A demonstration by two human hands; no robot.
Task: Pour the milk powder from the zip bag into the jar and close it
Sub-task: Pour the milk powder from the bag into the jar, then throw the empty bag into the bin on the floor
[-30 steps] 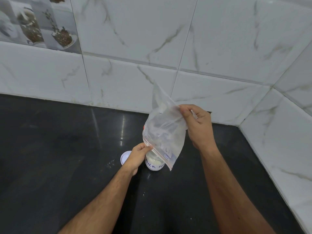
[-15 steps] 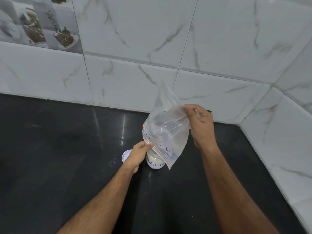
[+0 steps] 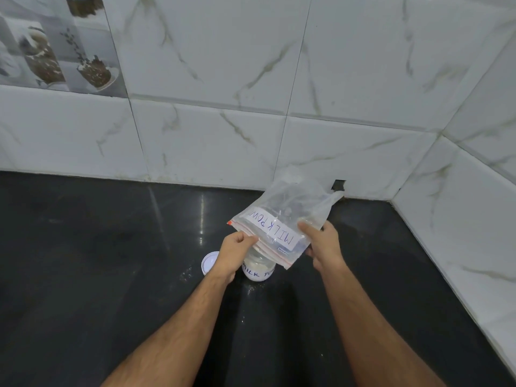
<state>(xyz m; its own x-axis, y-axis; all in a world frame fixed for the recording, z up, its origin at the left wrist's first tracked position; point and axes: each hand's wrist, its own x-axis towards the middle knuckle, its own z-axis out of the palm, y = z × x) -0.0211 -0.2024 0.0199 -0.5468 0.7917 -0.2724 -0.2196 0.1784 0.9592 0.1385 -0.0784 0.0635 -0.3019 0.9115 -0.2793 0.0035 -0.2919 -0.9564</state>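
A clear zip bag (image 3: 282, 219) with a white "MILK POW" label and a red zip strip lies tilted flat above the jar, looking nearly empty. My left hand (image 3: 233, 254) pinches the bag's zip edge. My right hand (image 3: 321, 244) grips its right side near the label. Under the bag stands a small clear jar (image 3: 258, 270) with white powder inside and "MILK PO" written on it; its mouth is hidden by the bag. The jar's white lid (image 3: 208, 262) lies on the counter just left of my left hand.
The black counter (image 3: 111, 261) runs to white marble-tiled walls (image 3: 223, 135) at the back and the right, forming a corner. A few white powder specks lie on the counter around the jar.
The bag has come down from an upright pouring tilt to nearly flat over the jar. My right hand moved down from the bag's bottom to its side by the label.
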